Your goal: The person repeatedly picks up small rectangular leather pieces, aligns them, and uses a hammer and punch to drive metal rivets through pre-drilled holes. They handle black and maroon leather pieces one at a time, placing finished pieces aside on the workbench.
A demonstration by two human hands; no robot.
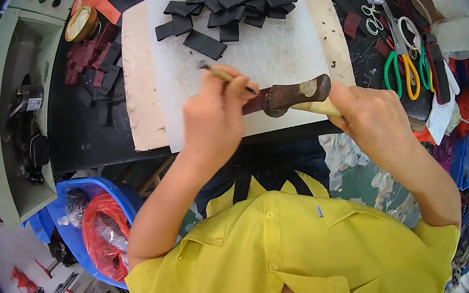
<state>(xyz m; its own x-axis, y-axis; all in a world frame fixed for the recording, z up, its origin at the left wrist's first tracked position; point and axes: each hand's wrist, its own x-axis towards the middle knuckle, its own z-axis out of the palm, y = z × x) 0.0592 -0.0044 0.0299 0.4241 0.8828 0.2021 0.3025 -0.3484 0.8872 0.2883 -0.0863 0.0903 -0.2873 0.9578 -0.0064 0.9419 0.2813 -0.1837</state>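
Note:
My left hand (214,117) is closed around a thin wooden-handled tool (226,76) whose tip points left, and it also pinches a dark reddish strip (253,101). My right hand (372,114) grips the pale wooden handle of a brown-headed mallet (294,94), with the head lying over the strip just right of my left hand. Both hands hover above the near edge of a white cutting board (271,50). A heap of black leather pieces (224,3) lies at the board's far end.
A grey machine (14,88) with red and green buttons stands at the left. Scissors with green and yellow handles (404,74) lie right of the board. A tape roll (80,22) and dark red pieces (86,59) sit on the black bench. A blue bin (77,215) holds red bags below.

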